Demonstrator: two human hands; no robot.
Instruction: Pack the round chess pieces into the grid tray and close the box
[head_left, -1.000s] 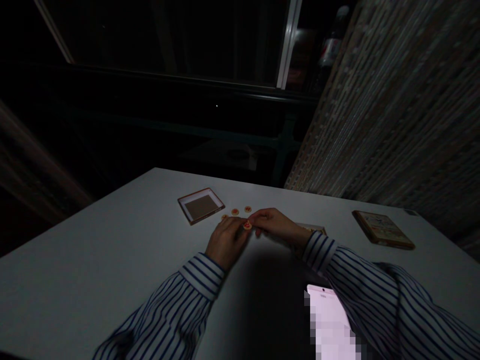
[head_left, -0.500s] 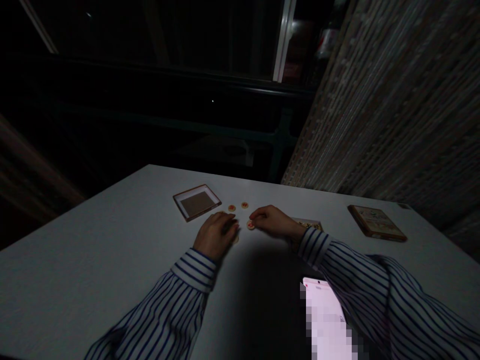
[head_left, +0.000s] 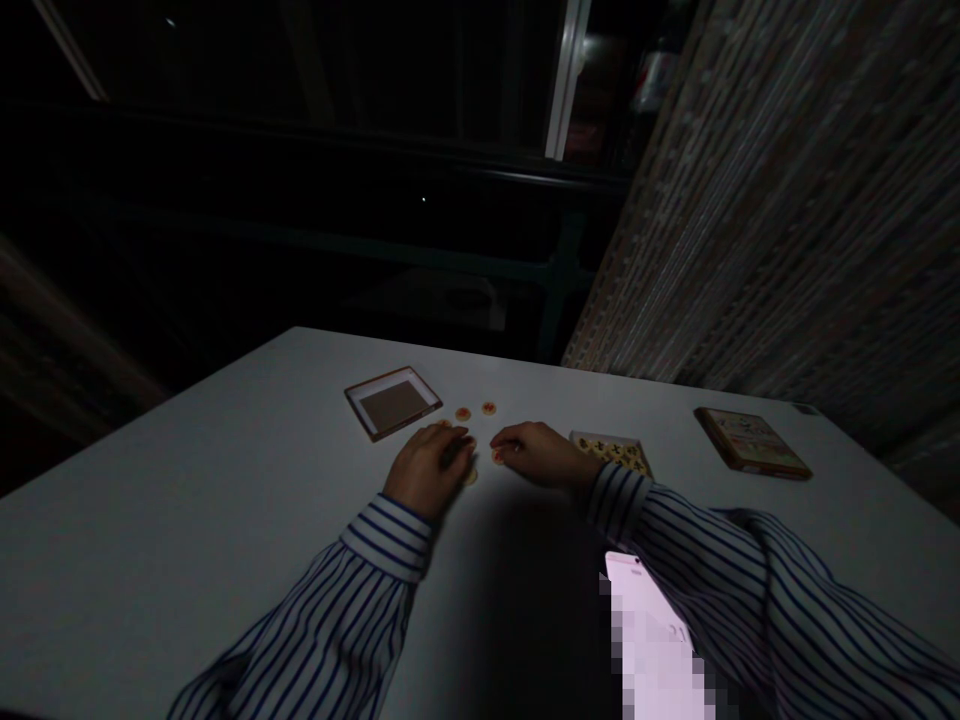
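Observation:
Small round yellow discs with red marks lie on a white table (head_left: 187, 520). My left hand (head_left: 426, 468) rests knuckles up with curled fingers over a disc (head_left: 470, 476) at its fingertips. My right hand (head_left: 536, 453) is curled, its fingertips pinching another disc (head_left: 498, 456) on the table. Two more discs (head_left: 463, 413) (head_left: 488, 407) lie just beyond the hands. The light is dim and the fingers' undersides are hidden.
An open shallow box lid (head_left: 392, 402) lies beyond my left hand. A tray of discs (head_left: 611, 450) sits by my right wrist. A flat printed box (head_left: 751, 442) lies at the far right. A lit phone (head_left: 652, 640) is near me. A woven wall stands right.
My hands have moved apart from holding one disc together. The right hand now presses a disc to the table, and the left has drawn back over another.

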